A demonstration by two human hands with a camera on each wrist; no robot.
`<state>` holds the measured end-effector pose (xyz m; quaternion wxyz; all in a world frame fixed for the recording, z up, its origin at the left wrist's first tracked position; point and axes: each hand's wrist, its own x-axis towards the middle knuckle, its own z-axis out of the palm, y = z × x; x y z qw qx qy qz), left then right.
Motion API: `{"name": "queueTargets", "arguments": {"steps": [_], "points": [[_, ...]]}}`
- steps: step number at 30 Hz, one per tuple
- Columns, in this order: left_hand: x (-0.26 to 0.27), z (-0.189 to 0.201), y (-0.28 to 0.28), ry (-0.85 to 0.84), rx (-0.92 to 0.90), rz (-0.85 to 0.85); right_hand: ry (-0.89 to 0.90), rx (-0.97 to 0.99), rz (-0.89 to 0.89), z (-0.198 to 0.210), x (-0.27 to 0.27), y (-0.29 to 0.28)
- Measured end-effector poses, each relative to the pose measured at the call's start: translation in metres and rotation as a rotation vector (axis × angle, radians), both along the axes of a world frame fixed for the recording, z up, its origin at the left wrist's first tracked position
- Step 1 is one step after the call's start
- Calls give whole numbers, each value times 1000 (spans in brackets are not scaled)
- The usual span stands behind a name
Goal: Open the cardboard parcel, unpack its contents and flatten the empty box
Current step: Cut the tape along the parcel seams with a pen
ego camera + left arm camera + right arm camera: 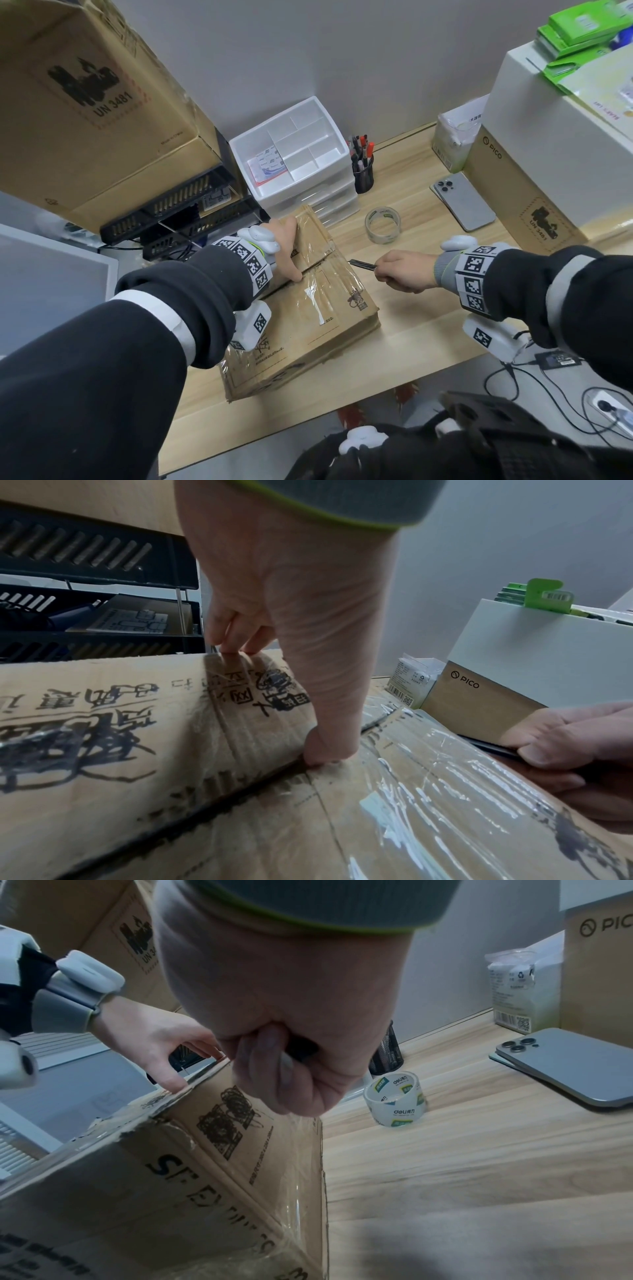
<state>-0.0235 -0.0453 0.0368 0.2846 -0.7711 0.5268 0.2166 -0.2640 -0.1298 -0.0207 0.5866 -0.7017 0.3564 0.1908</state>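
A worn cardboard parcel (308, 318) wrapped in clear tape lies on the wooden desk (428, 308). My left hand (287, 250) holds its far top flap, fingers curled over the far edge and thumb (322, 750) pressed into the centre seam (240, 791). My right hand (404, 270) grips a utility knife (363, 263) just off the parcel's right edge, its blade pointing at the end of the seam. The right wrist view shows the fist (284, 1074) closed round the dark handle (303, 1047), above the parcel's side (171, 1191). The seam looks dark and slightly parted near my thumb.
A clear tape roll (382, 224) and a phone (464, 202) lie right of the parcel. White drawers (298, 154), a pen cup (363, 171) and black trays (178, 212) under a big carton (85, 102) stand behind it. A PICO box (534, 164) stands at the right.
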Motion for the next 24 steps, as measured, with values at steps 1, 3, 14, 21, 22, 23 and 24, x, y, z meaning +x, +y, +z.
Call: {"name": "queueTargets", "arguments": {"steps": [1,3,14,21,22,23,24], "points": [[0,0,0,3,0,2,1,-1,-3,0,0,0],[-1,0,0,5,3,9,-2,4,-1,0,-2,0],[-2,2,0,-16,20,-6,22,20,40,-5,-19,-6],[-1,-1,1,-33,28,3,0,104,-194,-26,-23,-20],[-1,-2,1,-34,32,4,0,111,-213,-29,-22,-21],[-1,-2,0,-34,30,6,0,115,-225,-31,-21,-20],[0,-2,1,-35,30,7,1,117,-230,-34,-19,-19]]}}
